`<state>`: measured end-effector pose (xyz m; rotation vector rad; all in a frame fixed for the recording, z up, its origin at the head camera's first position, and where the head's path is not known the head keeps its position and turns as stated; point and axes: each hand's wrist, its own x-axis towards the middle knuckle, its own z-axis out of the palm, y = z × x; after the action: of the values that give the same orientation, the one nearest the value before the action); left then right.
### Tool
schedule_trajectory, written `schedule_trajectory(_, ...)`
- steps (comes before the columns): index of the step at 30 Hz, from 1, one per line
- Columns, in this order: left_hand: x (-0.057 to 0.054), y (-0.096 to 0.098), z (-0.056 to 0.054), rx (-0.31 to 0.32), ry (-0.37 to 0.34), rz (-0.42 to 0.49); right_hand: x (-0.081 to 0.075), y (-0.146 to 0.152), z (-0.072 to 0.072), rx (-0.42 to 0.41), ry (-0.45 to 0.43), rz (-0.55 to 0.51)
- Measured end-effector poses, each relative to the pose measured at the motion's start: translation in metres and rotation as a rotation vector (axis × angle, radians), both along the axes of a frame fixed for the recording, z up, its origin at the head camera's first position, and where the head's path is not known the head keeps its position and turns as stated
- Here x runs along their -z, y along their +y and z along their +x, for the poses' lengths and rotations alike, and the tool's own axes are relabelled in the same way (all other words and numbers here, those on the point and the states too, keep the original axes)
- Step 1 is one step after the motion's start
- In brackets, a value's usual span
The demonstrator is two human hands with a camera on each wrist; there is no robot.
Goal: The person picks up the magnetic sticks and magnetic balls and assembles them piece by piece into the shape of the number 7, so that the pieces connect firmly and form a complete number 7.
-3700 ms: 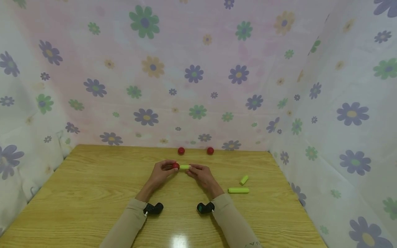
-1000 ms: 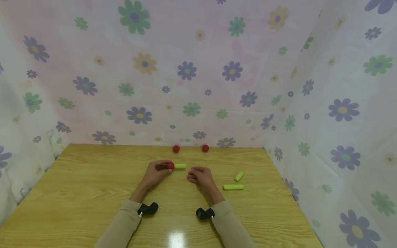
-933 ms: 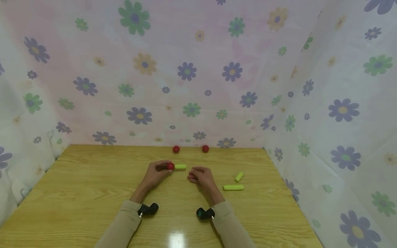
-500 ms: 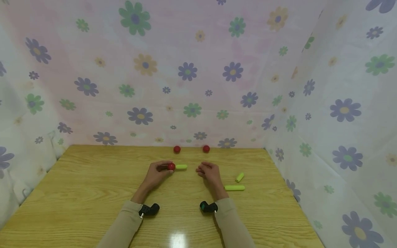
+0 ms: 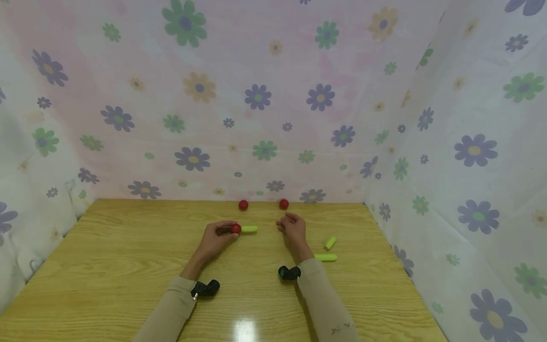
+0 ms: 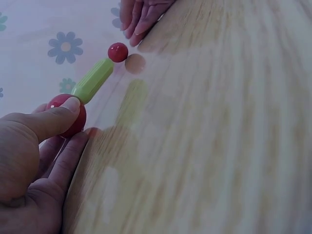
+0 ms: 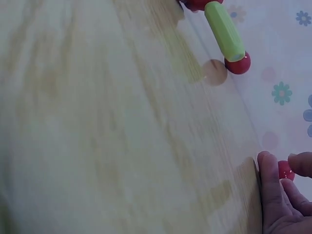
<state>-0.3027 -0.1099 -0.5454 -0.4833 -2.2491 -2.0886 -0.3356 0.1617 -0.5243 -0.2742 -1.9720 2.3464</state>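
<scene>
Head view shows me the left hand [image 5: 215, 237] pinching a red ball [image 5: 236, 229], a green stick [image 5: 249, 229] extending rightward from it; then the right hand [image 5: 294, 228], thumb and fingers parted, near another ball [image 5: 284, 204]; two sticks [image 5: 330, 243] lie rightmost.

Rod [image 5: 249, 229] right of ball [image 5: 236, 229], two balls [image 5: 243, 204] behind

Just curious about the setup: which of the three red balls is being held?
The red ball pinched in the left hand, with a green stick jutting from it. The other two red balls sit unheld near the far edge of the table.
</scene>
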Motion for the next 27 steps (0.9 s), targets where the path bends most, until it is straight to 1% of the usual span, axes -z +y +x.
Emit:
schedule_trajectory(3,0.000,0.000,0.000,0.001,0.000,-0.004,0.000,0.000,-0.006,0.013,0.006,0.000)
schedule_trajectory(6,0.000,0.000,0.000,0.003,-0.003,-0.003,-0.001,0.003,-0.011,0.019,0.018,0.035)
schedule_trajectory(12,0.002,0.000,-0.001,0.001,0.006,-0.001,-0.005,0.008,-0.017,-0.005,0.052,0.156)
schedule_trajectory(18,0.003,0.000,-0.001,-0.022,0.016,-0.019,-0.006,0.012,-0.025,-0.018,0.052,0.211)
schedule_trajectory(21,0.002,0.000,-0.002,-0.024,0.013,-0.006,-0.007,0.013,-0.027,-0.023,0.044,0.246)
schedule_trajectory(27,0.001,0.001,-0.001,-0.021,-0.001,-0.015,-0.009,0.016,-0.030,-0.036,0.032,0.324)
